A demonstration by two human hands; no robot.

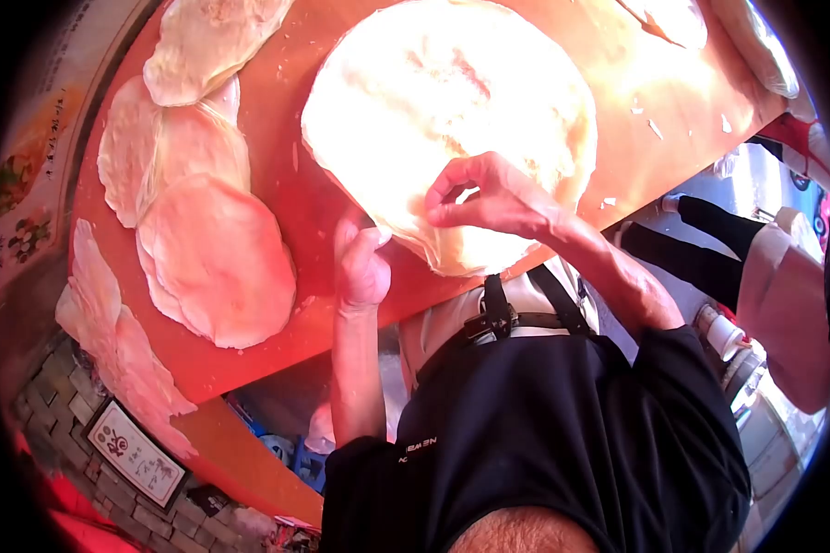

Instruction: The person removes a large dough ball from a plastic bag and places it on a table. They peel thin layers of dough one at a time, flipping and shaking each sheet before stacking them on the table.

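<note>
A large round stack of thin, pale flatbreads (pixel 378 101) lies on the orange tabletop, washed out by bright light. Over its near part is my right hand (pixel 493 198), thumb and forefinger pinched together in a ring; glare hides what is between the tips. My left hand (pixel 361 265) is closed beside the stack's near left rim, its thumb pointing toward that edge. Whether it grips the edge or something small cannot be made out. Left of it, overlapping flatbreads (pixel 217 258) are spread along the table, with another folded one (pixel 207 46) farther off.
The orange table (pixel 277 120) ends just before my body. More flatbread pieces (pixel 120 323) hang over its left side, above a framed sign (pixel 138 452). Other flatbreads (pixel 673 20) lie at the far right. A person in dark trousers (pixel 701 244) stands beyond the right edge.
</note>
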